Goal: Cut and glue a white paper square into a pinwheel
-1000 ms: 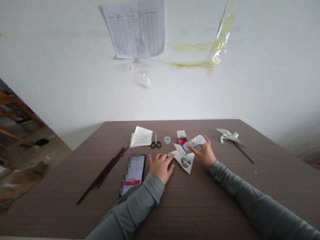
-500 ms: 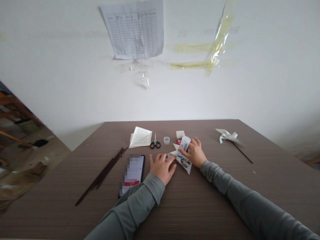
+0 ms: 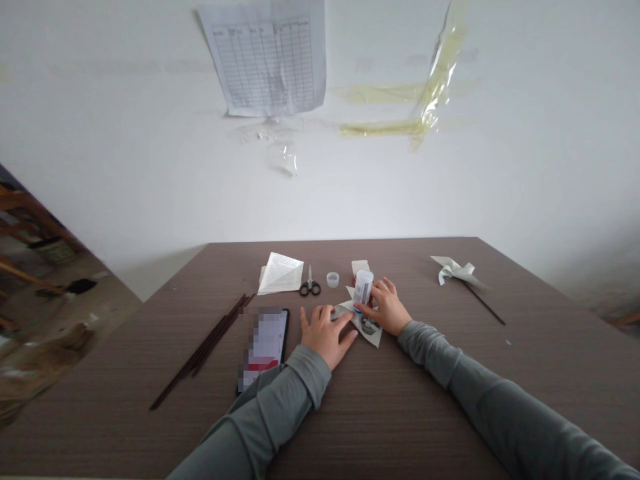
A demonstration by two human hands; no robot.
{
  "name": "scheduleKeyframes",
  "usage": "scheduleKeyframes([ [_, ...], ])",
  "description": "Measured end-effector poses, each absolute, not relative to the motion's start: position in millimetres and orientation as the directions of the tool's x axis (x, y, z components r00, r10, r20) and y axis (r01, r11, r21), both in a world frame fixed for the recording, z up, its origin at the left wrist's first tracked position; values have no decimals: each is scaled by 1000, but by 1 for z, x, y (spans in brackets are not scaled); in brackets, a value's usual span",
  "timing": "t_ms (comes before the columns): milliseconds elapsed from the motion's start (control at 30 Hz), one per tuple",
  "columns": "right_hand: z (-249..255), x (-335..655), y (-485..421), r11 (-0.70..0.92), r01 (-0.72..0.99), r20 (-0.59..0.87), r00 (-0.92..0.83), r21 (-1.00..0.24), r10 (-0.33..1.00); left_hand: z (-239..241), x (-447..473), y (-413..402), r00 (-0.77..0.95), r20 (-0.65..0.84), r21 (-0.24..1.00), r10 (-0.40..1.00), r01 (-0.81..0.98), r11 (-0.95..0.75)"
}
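Observation:
My right hand (image 3: 391, 308) grips a translucent white glue bottle (image 3: 363, 287) turned upside down. The bottle's blue nozzle end meets a folded printed paper pinwheel (image 3: 370, 331) lying on the table. With fingers spread, my left hand (image 3: 324, 333) rests flat, its index fingertip at the left edge of that pinwheel. Behind the bottle, a small red and white box (image 3: 359, 265) is partly hidden. A round translucent cap (image 3: 333, 279) sits left of the box, beside black-handled scissors (image 3: 310, 287).
Folded printed papers (image 3: 281, 273) lie left of the scissors. Several dark thin sticks (image 3: 213, 343) and a phone (image 3: 267, 343) are near my left arm. At the right lies a finished-looking paper pinwheel (image 3: 454, 272) on a stick. A white wall rises behind the table (image 3: 400, 420).
The glue bottle has tipped more upright and shifted slightly left and down against the paper, with my right hand following. My left hand has barely moved.

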State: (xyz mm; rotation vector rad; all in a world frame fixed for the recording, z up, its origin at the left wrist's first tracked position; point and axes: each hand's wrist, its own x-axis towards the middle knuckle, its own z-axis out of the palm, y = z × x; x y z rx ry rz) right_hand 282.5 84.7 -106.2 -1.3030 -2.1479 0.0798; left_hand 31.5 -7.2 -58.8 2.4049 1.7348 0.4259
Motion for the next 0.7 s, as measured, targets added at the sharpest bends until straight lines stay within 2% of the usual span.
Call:
scheduleKeyframes([
  [333,-106,287,82,526,755,496,-309,-390,812,-55,37,-10,285,141,289,948,904,-315],
  [700,-104,288,79,577,742,512,-369,-340,776,-58,37,-9,299,118,276,947,906,-321],
])
